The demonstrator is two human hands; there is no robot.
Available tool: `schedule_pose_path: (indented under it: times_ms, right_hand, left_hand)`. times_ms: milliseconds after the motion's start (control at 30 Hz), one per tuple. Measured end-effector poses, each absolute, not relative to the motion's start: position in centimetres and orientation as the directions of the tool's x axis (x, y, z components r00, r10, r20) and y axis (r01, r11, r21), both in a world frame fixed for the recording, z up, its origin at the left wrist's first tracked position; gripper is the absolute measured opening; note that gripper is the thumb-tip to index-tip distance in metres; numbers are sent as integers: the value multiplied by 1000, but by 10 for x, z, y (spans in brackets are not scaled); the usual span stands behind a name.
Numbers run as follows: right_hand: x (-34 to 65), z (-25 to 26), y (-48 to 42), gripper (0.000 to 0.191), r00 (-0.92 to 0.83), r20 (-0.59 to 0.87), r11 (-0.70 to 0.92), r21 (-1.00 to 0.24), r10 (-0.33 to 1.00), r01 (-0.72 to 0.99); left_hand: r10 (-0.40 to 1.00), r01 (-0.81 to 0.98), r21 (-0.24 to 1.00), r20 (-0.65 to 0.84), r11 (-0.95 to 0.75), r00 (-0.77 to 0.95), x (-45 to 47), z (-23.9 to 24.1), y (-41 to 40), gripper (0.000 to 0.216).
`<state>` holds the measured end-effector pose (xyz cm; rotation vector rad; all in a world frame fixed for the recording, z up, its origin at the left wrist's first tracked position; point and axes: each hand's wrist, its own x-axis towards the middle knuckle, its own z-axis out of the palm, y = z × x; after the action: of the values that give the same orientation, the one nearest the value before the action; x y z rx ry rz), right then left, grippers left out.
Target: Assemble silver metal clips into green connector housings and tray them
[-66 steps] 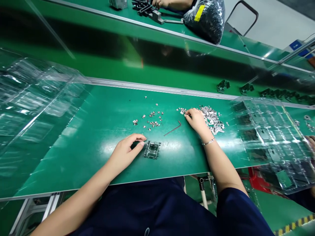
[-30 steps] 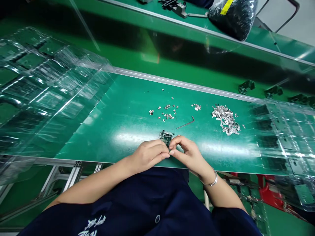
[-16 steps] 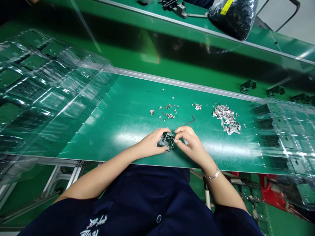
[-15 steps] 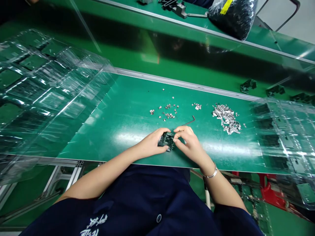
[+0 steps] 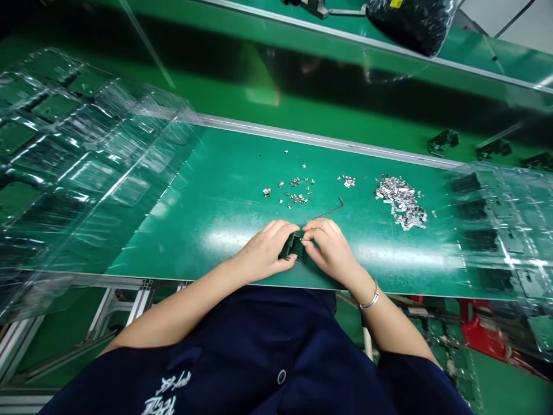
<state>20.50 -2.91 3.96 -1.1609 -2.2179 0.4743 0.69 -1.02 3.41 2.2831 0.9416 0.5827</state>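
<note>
A small black plastic housing [image 5: 297, 246] is held just above the green table, near its front edge. My left hand [image 5: 268, 249] grips it from the left, thumb below and fingers above. At its right side my right hand [image 5: 329, 249] is closed, with thumb and index finger pinched against the housing's edge. Whatever lies between those fingertips is too small to make out. Just beyond my right hand lies an L-shaped hex key [image 5: 332, 211], its near end hidden by the fingers.
Small metal pieces [image 5: 298, 198] are scattered beyond my hands. To the right are a small cluster [image 5: 349, 181] and a larger pile of metal parts [image 5: 401, 199]. Clear plastic trays stand left [image 5: 86, 167] and right [image 5: 510, 230]. Black parts [image 5: 444, 141] sit behind the metal rail [image 5: 302, 136].
The housing has been tilted in my left hand, so its open inside shows less. My right fingertips stay at its right edge. The whole view has shifted slightly.
</note>
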Motion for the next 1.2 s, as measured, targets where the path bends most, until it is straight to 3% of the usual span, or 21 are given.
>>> schedule_pose_path:
  times_ms: [267,433,533,600,733,833,1000,1067,1200]
  right_hand:
    - [204,39,-28,9,-475,344,585,-544,810,602]
    - [198,38,-32,10,-363,240,432,-586,901,686]
    - [196,39,-33,10,-334,167,360,-635,928,684]
    - [195,40,-31,10,-362,166,381,-630,917,677]
    - [190,42,-29,11,-426,146,427,-576,893,697]
    - [185,41,-29,13,-447,156,455,-538,881,709]
    - [179,42,-28,17,-493,163,509,-449,855,734]
    - [179,44,-25,16,-491,146,498,-463,859,733]
    - [191,42,-13,10,-311,54,279,-608,949,743]
  left_hand:
    - [744,518,644,123,-564,657,6,37,-12,40]
    - [779,492,687,175,-534,602,8,32,-16,41]
    - [800,496,756,61,-428,597,7,38,-13,52]
    - [795,531,763,-37,-369,606,5,46,-7,48]
    - [785,660,622,-113,-421,608,4,60,4,16]
    - [783,713,485,-87,-506,616,6,59,6,18]
    - [774,722,406,-55,-560,631,9,52,6,18]
    - [777,721,430,-68,-543,626,7,52,8,18]
    - [831,642,652,-33,-403,556,-3,52,9,32]
